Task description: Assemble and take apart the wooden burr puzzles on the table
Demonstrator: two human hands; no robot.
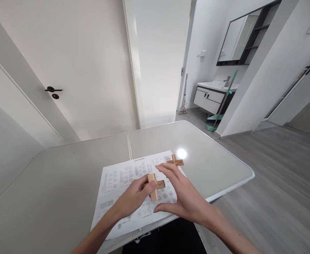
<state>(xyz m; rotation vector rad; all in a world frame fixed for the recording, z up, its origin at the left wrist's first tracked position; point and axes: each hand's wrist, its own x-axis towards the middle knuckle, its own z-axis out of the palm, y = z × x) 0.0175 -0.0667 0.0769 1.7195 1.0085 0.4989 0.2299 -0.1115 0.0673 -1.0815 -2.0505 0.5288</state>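
A pale wooden block (154, 195) with a browner tab (161, 184), its dark mark perhaps a letter, sits pinched in the left hand's (132, 195) fingers above the printed sheet (109, 197); the right hand's (185, 195) fingers spread wide.

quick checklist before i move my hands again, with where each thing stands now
1. Left hand grips the block: ok, thumb pressed on it.
2. Right hand free: ok, open and holding nothing.
3. Marked piece fully seated against the block: cannot tell, the join is too small to judge.
4. Other pieces on the table: ok, at the sheet's far right corner.
5. Sheet fully readable: not ok, hands and forearm cover parts.
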